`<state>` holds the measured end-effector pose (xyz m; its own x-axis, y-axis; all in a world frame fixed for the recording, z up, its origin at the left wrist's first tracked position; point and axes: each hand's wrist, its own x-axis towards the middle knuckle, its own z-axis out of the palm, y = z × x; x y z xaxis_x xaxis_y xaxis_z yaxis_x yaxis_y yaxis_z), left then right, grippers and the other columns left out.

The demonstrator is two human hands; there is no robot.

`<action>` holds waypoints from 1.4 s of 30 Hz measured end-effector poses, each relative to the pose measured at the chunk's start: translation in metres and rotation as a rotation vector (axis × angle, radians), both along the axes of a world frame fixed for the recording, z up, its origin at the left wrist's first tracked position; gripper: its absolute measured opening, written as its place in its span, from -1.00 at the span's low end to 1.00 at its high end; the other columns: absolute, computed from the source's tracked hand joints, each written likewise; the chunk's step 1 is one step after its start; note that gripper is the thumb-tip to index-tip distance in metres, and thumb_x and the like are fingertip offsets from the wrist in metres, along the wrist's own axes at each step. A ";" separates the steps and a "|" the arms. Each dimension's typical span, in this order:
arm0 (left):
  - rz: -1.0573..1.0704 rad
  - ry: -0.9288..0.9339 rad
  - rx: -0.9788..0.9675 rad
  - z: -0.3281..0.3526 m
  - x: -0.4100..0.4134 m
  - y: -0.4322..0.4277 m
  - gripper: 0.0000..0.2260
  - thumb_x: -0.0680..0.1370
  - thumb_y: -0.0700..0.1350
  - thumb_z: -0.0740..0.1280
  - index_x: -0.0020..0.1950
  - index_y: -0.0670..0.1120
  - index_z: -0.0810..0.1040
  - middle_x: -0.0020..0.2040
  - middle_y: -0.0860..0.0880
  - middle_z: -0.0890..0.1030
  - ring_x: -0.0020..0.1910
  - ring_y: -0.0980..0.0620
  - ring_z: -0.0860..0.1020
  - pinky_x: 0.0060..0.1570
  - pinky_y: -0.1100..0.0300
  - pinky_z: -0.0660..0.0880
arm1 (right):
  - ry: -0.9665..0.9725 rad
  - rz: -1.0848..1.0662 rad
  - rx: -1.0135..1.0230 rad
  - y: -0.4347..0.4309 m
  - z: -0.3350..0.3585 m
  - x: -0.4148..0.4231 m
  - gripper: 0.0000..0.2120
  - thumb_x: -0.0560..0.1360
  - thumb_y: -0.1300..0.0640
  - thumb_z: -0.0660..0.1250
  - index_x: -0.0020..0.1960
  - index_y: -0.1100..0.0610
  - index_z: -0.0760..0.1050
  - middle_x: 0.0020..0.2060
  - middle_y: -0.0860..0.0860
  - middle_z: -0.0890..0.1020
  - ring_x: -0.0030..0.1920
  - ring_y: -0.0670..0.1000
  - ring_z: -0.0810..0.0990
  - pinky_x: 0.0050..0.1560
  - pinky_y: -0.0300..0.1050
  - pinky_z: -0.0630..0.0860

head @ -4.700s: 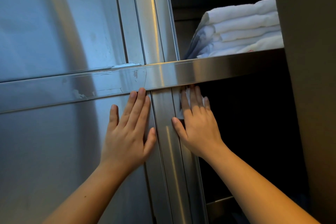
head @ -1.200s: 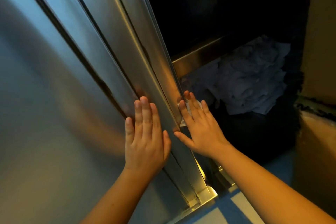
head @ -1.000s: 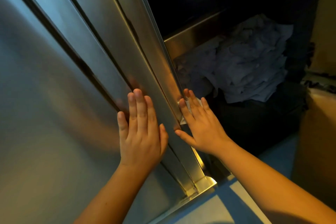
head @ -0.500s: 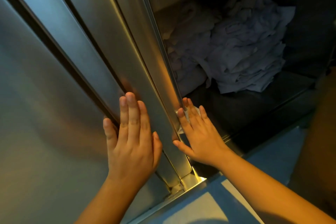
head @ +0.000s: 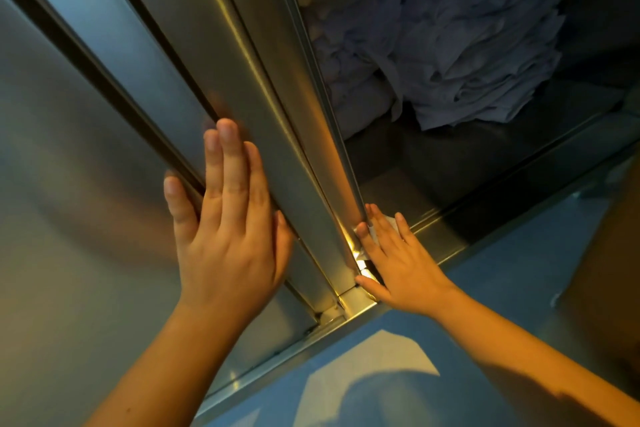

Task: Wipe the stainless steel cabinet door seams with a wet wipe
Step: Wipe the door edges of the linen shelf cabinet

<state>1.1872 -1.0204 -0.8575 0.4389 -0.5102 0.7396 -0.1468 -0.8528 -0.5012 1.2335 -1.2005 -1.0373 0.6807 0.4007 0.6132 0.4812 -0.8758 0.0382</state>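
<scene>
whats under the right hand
A white wet wipe, pressed by the right hand against the steel door edge. Only bits show between and beside the fingers; the rest is covered, as is the metal beneath it.

No readable text — no labels, brands, numbers or signs.

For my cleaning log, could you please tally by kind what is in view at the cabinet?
Hands: 2, the left hand flat on the door and the right hand pressing the wipe
Wet wipe: 1
Heap of crumpled cloths: 1
Stainless steel cabinet: 1
Total: 5
</scene>
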 end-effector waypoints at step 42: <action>-0.044 -0.178 0.012 0.278 0.002 0.007 -0.50 0.56 -0.07 0.06 0.45 -0.29 0.19 0.46 -0.21 0.12 0.45 -0.14 0.14 0.37 -0.16 -0.04 | -0.086 0.011 0.247 0.012 0.344 0.006 -0.31 0.52 -0.21 -0.05 0.47 0.21 -0.07 0.45 0.12 -0.09 0.46 0.21 -0.04 0.45 0.08 -0.10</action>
<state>1.1888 -1.0129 -0.5795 0.2785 -0.5355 0.7973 -0.0914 -0.8412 -0.5330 1.2399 -1.1882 -0.6931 0.6181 0.2393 0.7488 0.4953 -0.8582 -0.1346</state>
